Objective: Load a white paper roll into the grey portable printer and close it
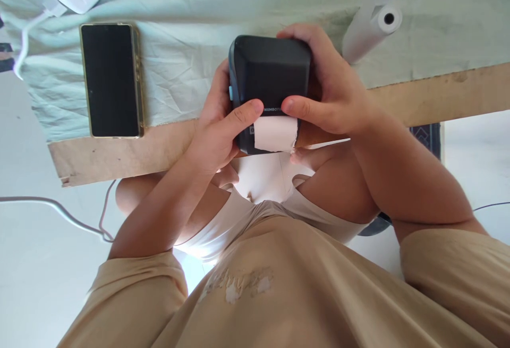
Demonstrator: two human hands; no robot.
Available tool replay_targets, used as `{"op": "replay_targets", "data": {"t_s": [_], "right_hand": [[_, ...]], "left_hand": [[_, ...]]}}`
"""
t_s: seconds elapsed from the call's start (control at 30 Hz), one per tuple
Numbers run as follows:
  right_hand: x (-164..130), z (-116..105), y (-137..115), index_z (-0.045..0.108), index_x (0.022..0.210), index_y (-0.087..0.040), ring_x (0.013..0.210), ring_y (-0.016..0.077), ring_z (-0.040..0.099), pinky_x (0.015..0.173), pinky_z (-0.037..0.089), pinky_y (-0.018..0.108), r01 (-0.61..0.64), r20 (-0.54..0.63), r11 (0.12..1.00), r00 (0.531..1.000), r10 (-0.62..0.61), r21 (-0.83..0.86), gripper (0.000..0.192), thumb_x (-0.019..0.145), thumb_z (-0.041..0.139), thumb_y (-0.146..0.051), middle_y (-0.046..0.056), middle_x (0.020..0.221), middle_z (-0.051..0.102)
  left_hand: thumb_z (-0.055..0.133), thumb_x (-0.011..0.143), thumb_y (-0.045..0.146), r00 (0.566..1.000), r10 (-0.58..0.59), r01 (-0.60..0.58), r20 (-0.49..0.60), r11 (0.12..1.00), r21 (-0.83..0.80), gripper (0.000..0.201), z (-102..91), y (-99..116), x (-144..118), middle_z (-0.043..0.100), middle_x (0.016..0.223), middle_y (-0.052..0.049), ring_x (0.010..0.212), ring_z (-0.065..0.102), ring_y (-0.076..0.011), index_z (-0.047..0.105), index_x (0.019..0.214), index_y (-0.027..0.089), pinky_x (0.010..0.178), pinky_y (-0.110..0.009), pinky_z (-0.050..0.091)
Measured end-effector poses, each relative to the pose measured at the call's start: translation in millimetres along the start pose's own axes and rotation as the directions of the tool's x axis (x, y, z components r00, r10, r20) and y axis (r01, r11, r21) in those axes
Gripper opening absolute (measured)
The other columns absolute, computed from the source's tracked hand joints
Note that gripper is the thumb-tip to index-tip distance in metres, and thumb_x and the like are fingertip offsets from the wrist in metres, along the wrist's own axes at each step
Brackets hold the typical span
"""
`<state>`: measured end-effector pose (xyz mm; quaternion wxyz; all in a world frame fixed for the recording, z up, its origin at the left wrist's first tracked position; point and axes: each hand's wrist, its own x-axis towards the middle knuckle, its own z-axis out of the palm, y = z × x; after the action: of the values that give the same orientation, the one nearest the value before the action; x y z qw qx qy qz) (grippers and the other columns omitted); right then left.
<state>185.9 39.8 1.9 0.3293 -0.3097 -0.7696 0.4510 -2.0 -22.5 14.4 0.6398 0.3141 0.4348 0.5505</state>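
A pale, creased cloth [191, 61] covers most of a low wooden table [438, 95] standing on a light floor, with the person's tan shirt and bent knees filling the lower part of the view. Over the table's near edge, both hands hold a small black label printer [269, 74] marked NIIMBOT, a strip of white label paper [275, 134] jutting from its slot. The left hand [217, 130] cups the printer's left side, thumb laid across the front just above the paper; the right hand [332, 87] wraps its top and right side, thumb pressed on the front edge opposite the other thumb, tips nearly meeting. A dark-screened phone in a gold case [110, 79] lies flat on the cloth, well to the left. A white paper roll [372, 29] rests on the cloth just right of the hands. A white cable [56, 210] trails across the floor at left.
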Motion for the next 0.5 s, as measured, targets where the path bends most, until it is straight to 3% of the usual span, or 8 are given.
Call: {"op": "replay_targets", "data": {"t_s": [0.13,0.23,0.3,0.37,0.5], "right_hand": [[-1.7,2.0,-1.4,0.042,0.14,-0.027,0.108,0.0197,0.061,0.089,0.056,0.034,-0.021,-0.037,0.999,0.999,0.019,-0.046,0.071,0.085,0.071,-0.063,0.006,0.134,0.062],[-3.8,2.9,-4.5,0.044,0.14,-0.03,0.116,0.0225,0.06,0.073,0.054,0.031,-0.008,-0.083,0.995,0.997,0.0,-0.104,0.068,0.086,0.069,-0.061,0.006,0.141,0.059],[-4.5,2.5,-6.1,0.045,0.138,-0.03,0.127,0.0256,0.057,0.063,0.05,0.028,0.043,-0.143,0.99,0.988,-0.062,-0.135,0.066,0.085,0.069,-0.062,0.008,0.146,0.055],[-4.7,1.8,-6.9,0.048,0.135,-0.03,0.125,0.0248,0.058,0.056,0.045,0.026,0.069,-0.175,0.985,0.98,-0.097,-0.16,0.062,0.087,0.067,-0.064,0.009,0.142,0.056],[-4.7,1.1,-6.7,0.049,0.135,-0.029,0.099,0.0207,0.064,0.059,0.048,0.03,0.056,-0.121,0.985,0.99,-0.076,-0.162,0.07,0.08,0.069,-0.07,0.009,0.14,0.058]], "left_hand": [[0.073,0.09,0.044,0.995,-0.009,0.015,0.103,0.998,-0.061,0.023,-4.6,0.7,3.1,0.069,0.097,0.0,0.081,0.068,-0.0168,0.068,0.108,0.03,0.059,-0.027,0.05],[0.049,0.103,0.053,0.989,0.001,0.019,0.15,0.991,-0.135,0.034,-7.1,2.2,5.7,0.073,0.102,-0.002,0.112,0.07,-0.0255,0.074,0.104,0.029,0.08,-0.035,0.06],[0.045,0.106,0.05,0.989,-0.013,0.036,0.15,0.988,-0.149,0.037,-7.5,2.6,6.4,0.075,0.105,-0.002,0.124,0.067,-0.0275,0.076,0.103,0.029,0.096,-0.038,0.058],[0.051,0.105,0.049,0.99,-0.021,0.04,0.141,0.99,-0.136,0.032,-8.0,1.8,6.4,0.076,0.106,0.0,0.121,0.069,-0.0263,0.076,0.107,0.029,0.1,-0.037,0.057],[0.057,0.101,0.055,0.996,0.056,-0.05,0.069,0.996,-0.075,0.032,-10.4,-1.5,6.6,0.073,0.098,-0.001,0.1,0.071,-0.0222,0.077,0.107,0.03,0.083,-0.03,0.056]]}}
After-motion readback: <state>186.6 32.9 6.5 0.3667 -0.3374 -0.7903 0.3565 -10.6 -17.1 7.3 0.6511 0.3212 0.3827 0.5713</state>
